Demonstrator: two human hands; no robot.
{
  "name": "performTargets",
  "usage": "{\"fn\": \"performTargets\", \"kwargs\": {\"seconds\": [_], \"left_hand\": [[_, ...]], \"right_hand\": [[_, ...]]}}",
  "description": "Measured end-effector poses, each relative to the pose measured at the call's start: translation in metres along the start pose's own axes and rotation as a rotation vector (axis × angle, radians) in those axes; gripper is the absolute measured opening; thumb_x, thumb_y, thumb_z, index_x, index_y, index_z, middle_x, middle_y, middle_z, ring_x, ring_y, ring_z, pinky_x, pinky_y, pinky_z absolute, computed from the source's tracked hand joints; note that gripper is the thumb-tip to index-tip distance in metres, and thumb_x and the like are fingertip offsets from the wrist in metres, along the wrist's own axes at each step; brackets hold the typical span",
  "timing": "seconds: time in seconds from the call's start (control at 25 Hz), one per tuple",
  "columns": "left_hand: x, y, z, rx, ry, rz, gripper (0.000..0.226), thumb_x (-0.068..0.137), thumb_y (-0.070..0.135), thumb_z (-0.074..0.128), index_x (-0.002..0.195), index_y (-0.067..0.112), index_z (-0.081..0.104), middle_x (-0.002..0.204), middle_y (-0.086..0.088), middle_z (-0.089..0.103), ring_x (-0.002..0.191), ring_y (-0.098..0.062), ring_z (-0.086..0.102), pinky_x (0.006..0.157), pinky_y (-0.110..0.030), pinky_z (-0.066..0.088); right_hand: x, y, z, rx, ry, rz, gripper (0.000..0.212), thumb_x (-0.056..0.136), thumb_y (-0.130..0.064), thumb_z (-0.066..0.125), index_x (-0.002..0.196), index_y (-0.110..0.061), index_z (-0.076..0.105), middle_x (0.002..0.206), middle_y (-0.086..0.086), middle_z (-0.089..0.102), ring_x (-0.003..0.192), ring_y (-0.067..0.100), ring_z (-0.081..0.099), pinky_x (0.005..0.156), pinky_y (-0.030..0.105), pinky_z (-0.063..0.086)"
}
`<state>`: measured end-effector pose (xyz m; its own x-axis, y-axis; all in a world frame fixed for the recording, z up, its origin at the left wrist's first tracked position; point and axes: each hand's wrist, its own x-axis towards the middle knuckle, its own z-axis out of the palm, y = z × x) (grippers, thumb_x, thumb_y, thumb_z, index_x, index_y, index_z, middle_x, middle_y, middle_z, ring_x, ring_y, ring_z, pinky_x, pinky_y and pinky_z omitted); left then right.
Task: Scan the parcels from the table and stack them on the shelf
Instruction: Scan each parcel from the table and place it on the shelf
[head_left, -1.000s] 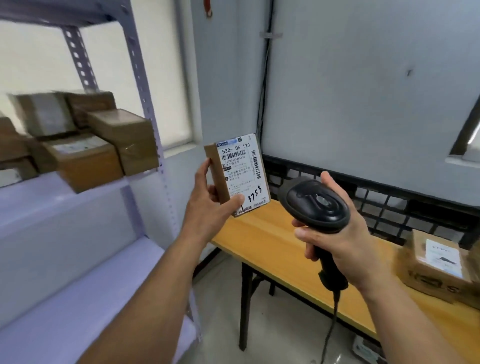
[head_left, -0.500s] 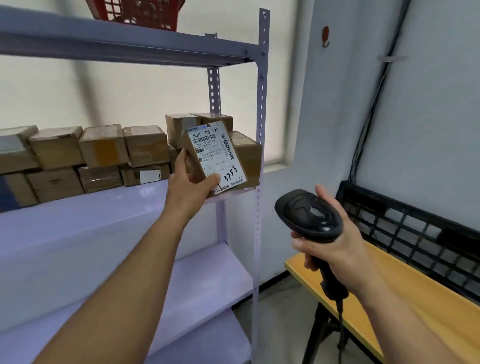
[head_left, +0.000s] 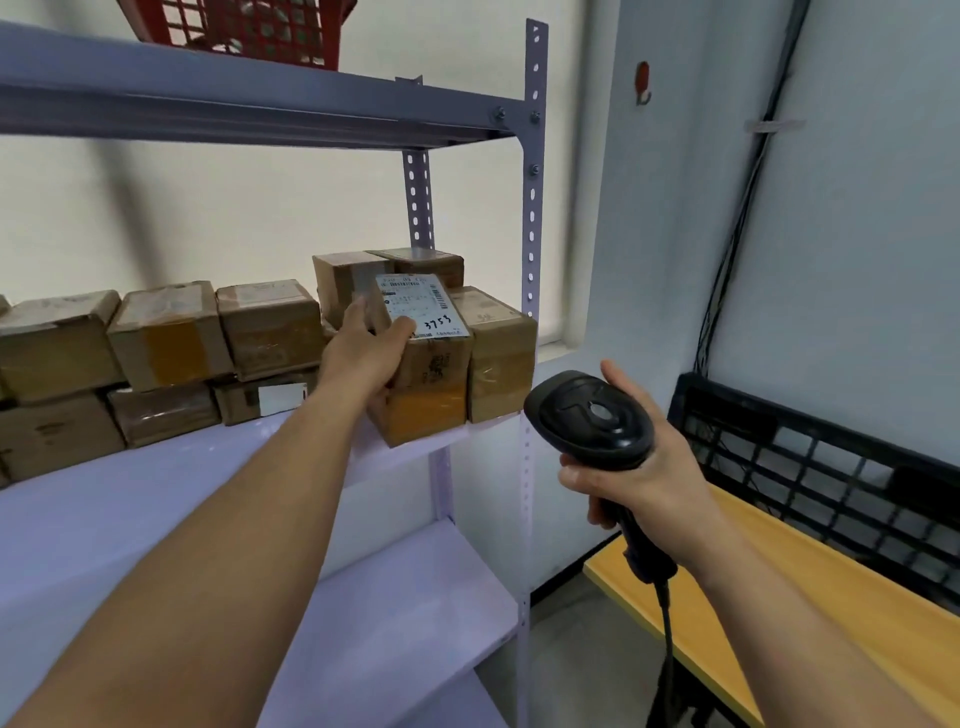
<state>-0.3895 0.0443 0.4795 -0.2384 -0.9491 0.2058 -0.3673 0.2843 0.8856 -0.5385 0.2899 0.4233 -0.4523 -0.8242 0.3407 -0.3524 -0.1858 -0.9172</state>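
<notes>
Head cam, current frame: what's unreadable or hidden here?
- Parcel label: small print blurred; only handwritten 3753 reads.
- Whether the parcel rests on the shelf: the left hand hides its near corner.
- Barcode scanner window: faces away.
- Red basket: cut by top edge.
- Table: cut by right edge.

Pale wall (head_left: 857, 234), cables (head_left: 748, 218), perhaps a bright window (head_left: 234, 218).

One head-worn camera looks forward and slightly down, close on the shelf (head_left: 218, 467).
</notes>
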Motion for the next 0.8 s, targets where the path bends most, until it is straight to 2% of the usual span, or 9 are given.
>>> {"fn": "performTargets", "kwargs": {"seconds": [0.04, 0.12, 0.2, 0.32, 0.48, 0.64, 0.72, 0.8], "left_hand": [[0.004, -0.002, 0.002, 0.082, 0.024, 0.030, 0.068, 0.093, 0.051, 0.048, 0.152, 0.036, 0.019, 0.149, -0.005, 0.042, 0.128, -0.033, 0.046, 0.101, -0.047, 0.045], [0.006, -0.004, 0.005, 0.181, 0.059, 0.113, 0.063, 0.094, 0.058, 0.041, 0.151, 0.036, 0.022, 0.150, -0.006, 0.040, 0.135, -0.034, 0.038, 0.107, -0.046, 0.036], [0.004, -0.006, 0.009, 0.195, 0.060, 0.188, 0.070, 0.087, 0.065, 0.049, 0.148, 0.036, 0.029, 0.148, -0.008, 0.039, 0.136, -0.031, 0.036, 0.107, -0.045, 0.035], [0.001, -0.013, 0.017, 0.280, 0.041, 0.248, 0.077, 0.078, 0.055, 0.069, 0.142, 0.031, 0.035, 0.141, -0.011, 0.041, 0.130, -0.032, 0.041, 0.103, -0.046, 0.040], [0.005, -0.017, 0.022, 0.314, 0.080, 0.291, 0.077, 0.078, 0.047, 0.071, 0.142, 0.028, 0.033, 0.139, -0.012, 0.043, 0.129, -0.032, 0.041, 0.099, -0.047, 0.042], [-0.003, -0.022, 0.025, 0.325, 0.151, 0.371, 0.090, 0.079, 0.048, 0.071, 0.150, 0.024, 0.022, 0.151, -0.012, 0.032, 0.140, -0.030, 0.025, 0.111, -0.047, 0.030], [-0.016, -0.025, 0.028, 0.303, 0.225, 0.484, 0.083, 0.082, 0.047, 0.068, 0.150, 0.022, 0.027, 0.155, -0.011, 0.026, 0.144, -0.028, 0.018, 0.115, -0.043, 0.020], [-0.033, -0.026, 0.031, 0.249, 0.263, 0.570, 0.073, 0.085, 0.043, 0.066, 0.146, 0.021, 0.035, 0.155, -0.011, 0.025, 0.144, -0.027, 0.018, 0.115, -0.042, 0.018]], "right_hand": [[0.002, 0.001, 0.000, 0.000, 0.009, 0.003, 0.095, 0.072, 0.005, 0.080, 0.127, -0.060, 0.036, 0.114, 0.012, 0.064, 0.052, 0.023, 0.061, 0.048, 0.029, 0.051], [0.004, 0.001, -0.002, 0.004, 0.023, 0.001, 0.095, 0.072, 0.005, 0.080, 0.125, -0.061, 0.036, 0.111, 0.013, 0.065, 0.051, 0.023, 0.060, 0.048, 0.029, 0.050], [0.005, 0.002, -0.003, -0.002, 0.031, -0.003, 0.095, 0.072, 0.005, 0.080, 0.123, -0.062, 0.036, 0.110, 0.014, 0.065, 0.052, 0.023, 0.060, 0.048, 0.030, 0.050], [0.006, 0.005, -0.003, -0.008, 0.040, -0.004, 0.095, 0.072, 0.004, 0.080, 0.124, -0.063, 0.036, 0.110, 0.014, 0.065, 0.053, 0.025, 0.061, 0.049, 0.032, 0.051], [0.004, 0.007, -0.003, -0.008, 0.041, -0.010, 0.096, 0.072, 0.002, 0.082, 0.123, -0.064, 0.035, 0.108, 0.012, 0.065, 0.053, 0.026, 0.061, 0.050, 0.033, 0.052], [-0.006, 0.010, -0.006, 0.015, 0.038, -0.008, 0.096, 0.070, -0.001, 0.084, 0.124, -0.065, 0.037, 0.106, 0.011, 0.066, 0.053, 0.027, 0.060, 0.050, 0.032, 0.051], [-0.013, 0.012, -0.009, 0.006, 0.044, -0.002, 0.097, 0.072, 0.003, 0.082, 0.128, -0.062, 0.036, 0.106, 0.011, 0.066, 0.053, 0.027, 0.059, 0.050, 0.033, 0.051], [-0.023, 0.013, -0.013, 0.006, 0.055, 0.005, 0.098, 0.072, 0.005, 0.080, 0.129, -0.061, 0.036, 0.105, 0.011, 0.067, 0.052, 0.028, 0.059, 0.050, 0.034, 0.051]]}}
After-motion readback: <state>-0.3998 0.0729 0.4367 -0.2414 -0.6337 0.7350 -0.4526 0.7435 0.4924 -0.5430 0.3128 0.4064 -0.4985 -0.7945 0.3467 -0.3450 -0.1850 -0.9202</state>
